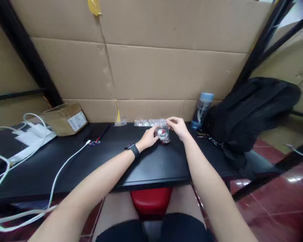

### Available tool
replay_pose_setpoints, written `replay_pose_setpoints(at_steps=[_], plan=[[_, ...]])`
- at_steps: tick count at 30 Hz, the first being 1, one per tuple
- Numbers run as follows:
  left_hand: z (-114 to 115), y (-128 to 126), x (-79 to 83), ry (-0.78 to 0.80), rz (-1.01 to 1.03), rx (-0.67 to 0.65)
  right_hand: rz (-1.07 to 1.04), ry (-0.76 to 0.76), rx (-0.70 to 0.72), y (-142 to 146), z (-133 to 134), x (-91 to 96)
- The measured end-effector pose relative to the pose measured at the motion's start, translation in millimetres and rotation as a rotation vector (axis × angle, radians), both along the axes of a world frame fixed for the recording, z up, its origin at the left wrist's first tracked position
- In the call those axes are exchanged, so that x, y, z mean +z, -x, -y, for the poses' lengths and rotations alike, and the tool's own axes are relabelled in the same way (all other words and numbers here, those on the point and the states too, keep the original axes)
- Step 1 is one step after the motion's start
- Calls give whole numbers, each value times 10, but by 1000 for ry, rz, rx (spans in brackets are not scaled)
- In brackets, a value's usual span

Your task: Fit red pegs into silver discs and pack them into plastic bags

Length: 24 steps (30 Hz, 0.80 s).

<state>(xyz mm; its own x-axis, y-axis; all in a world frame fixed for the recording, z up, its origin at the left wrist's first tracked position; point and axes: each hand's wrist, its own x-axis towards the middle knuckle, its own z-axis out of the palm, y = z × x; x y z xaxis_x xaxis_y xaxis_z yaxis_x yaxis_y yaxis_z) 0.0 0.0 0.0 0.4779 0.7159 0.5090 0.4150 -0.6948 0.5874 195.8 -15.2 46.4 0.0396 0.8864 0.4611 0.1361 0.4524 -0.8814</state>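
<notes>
Above the black table, my left hand, with a dark watch on its wrist, closes on the left side of a small clear plastic bag. My right hand pinches the bag's upper right edge. A shiny round piece with a red mark shows in or against the bag; its kind is too small to make out. Just below it another round, silvery piece with red on it is partly visible. Behind my hands lies a row of clear packets with small shiny and red contents.
A cardboard box and white papers are at left, beside white cables. A cable end and keys lie nearer. At right stand a blue-capped bottle and a black backpack. Cardboard panels wall the back.
</notes>
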Motion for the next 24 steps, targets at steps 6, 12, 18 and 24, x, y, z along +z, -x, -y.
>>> replay_pose_setpoints(at_steps=[6, 12, 18, 24], plan=[[16, -6, -19, 125, 41, -66, 24, -3, -64, 3, -46, -28], [4, 39, 82, 126, 207, -32, 17, -53, -113, 16, -33, -23], [-45, 121, 211, 80, 380, 40, 42, -118, -110, 91, -41, -38], [-14, 133, 234, 107, 472, 28, 29, -117, -3, 126, -27, -68]])
